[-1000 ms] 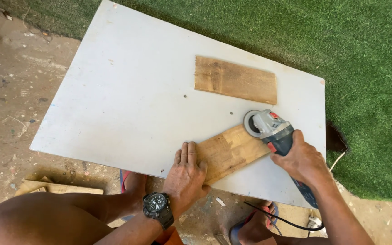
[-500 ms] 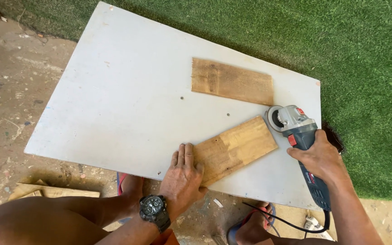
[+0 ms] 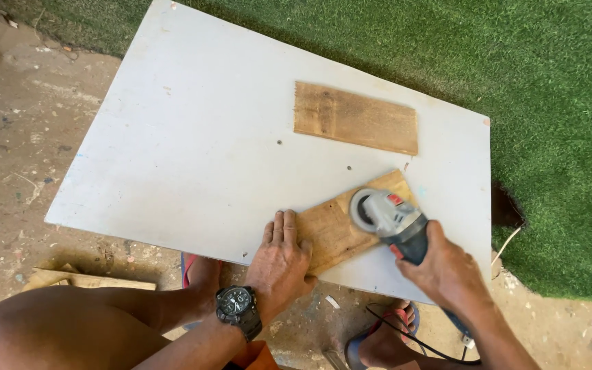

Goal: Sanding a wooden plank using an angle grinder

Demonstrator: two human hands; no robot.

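Wooden board near the worktop's front edge is pinned flat by the left hand while the right hand grips the grinder; a kick could slide the disc toward those nearby fingers.

Bare arms, no sleeves; black wristwatch on left wrist.

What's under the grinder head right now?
The angle grinder sits on the near wood piece, which lies on the white board. The left hand presses the wood's near end; the right hand grips the grinder. The disc and the contact spot are hidden.
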